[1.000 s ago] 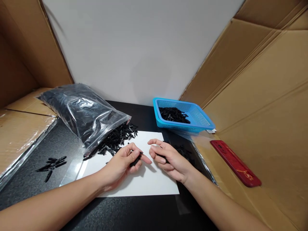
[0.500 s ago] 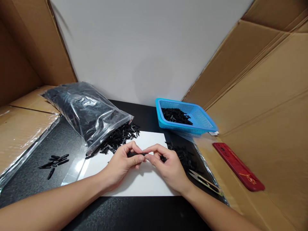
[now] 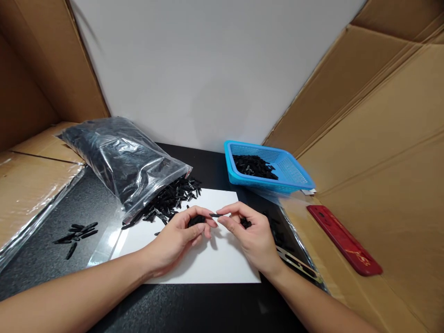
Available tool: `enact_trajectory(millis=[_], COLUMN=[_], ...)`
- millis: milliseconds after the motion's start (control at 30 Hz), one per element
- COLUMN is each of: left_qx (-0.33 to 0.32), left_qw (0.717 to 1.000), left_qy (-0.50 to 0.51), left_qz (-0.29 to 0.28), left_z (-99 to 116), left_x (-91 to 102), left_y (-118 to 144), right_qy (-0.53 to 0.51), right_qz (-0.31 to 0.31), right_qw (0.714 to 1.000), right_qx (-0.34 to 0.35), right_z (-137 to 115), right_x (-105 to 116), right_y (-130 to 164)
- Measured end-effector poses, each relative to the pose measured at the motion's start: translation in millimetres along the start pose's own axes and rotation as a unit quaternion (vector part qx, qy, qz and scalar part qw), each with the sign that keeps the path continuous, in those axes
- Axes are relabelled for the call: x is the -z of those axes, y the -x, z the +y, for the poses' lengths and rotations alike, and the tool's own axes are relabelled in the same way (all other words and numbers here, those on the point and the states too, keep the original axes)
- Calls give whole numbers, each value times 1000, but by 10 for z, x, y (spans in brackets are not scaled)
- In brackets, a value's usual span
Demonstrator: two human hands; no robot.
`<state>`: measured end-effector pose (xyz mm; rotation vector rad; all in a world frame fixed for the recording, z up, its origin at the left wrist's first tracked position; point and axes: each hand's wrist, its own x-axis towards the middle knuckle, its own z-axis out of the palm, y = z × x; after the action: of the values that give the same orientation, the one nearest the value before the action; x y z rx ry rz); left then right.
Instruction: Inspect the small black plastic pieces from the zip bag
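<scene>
Over a white sheet (image 3: 222, 266), my left hand (image 3: 183, 233) curls around several slim black pieces (image 3: 196, 220) in its cupped fingers. My right hand (image 3: 251, 233) pinches one slim black piece (image 3: 215, 215) between thumb and forefinger, and its left end lies at the left hand's fingertips. More black pieces (image 3: 245, 223) are tucked in the right hand's curled fingers. Behind my left hand, a loose heap of the same pieces (image 3: 169, 199) spills from the mouth of a clear plastic bag (image 3: 121, 157). Their exact kind is too small to tell.
At the back right stands a blue basket (image 3: 294, 173) partly filled with black pieces. Metal thread snips (image 3: 300, 264) lie beside my right wrist, near a red case (image 3: 343, 240). A few pieces (image 3: 77, 234) lie at the left. Cardboard walls (image 3: 391, 120) enclose both sides.
My hands have drawn slightly apart, the right one shifting right and up with a piece in its pinch. The left fingers have loosened, showing the pieces they hold.
</scene>
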<state>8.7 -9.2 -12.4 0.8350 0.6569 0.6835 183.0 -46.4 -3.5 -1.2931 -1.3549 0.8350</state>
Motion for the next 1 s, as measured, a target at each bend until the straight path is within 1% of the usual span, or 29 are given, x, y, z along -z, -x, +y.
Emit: enact_trajectory(millis=[67, 167, 267, 333, 467, 600, 667, 700, 733, 800, 867, 900, 933, 1000], left_qx=[-2, 3, 6, 7, 3, -2, -4, -5, -4, -6, -19, -28, -38, -54], left_qw=[1000, 999, 998, 998, 997, 994, 994, 995, 995, 994, 992, 990, 989, 987], left_qy=[-18, -42, -60, -65, -78, -102, -98, -94, -91, -97, -119, -130, -140, -151], left_qz=[-4, -3, -4, 0, 17, 39, 43, 43, 42, 39, 38, 36, 33, 25], left_z=[0, 1, 0, 2, 8, 8, 5, 2, -2, -12, -24, -30, -36, -43], left_x=[1, 0, 0, 0, 6, 28, 38, 42, 45, 49, 53, 54, 55, 58], left_y=[2, 8, 10, 6, -6, -12, -14, -15, -16, -16, -12, -10, -8, -6], right_qy=[-25, -122, -234, -274, -328, -407, -421, -409, -383, -289, -153, -85, -27, 45], right_qz=[-7, -35, -64, -73, -89, -113, -126, -130, -131, -120, -112, -110, -107, -100], right_qw=[1000, 989, 958, 941, 914, 870, 857, 860, 874, 923, 971, 985, 991, 993], right_qx=[-16, -80, -155, -187, -221, -253, -271, -274, -270, -225, -144, -104, -72, -42], right_z=[14, 41, 53, 41, -1, -2, 15, 24, 32, 43, 43, 38, 32, 18], right_x=[-5, -35, -75, -89, -68, -10, 7, 8, 6, -5, -15, -17, -17, -12], right_y=[-7, -12, -11, -14, -44, -104, -124, -126, -123, -104, -78, -67, -57, -47])
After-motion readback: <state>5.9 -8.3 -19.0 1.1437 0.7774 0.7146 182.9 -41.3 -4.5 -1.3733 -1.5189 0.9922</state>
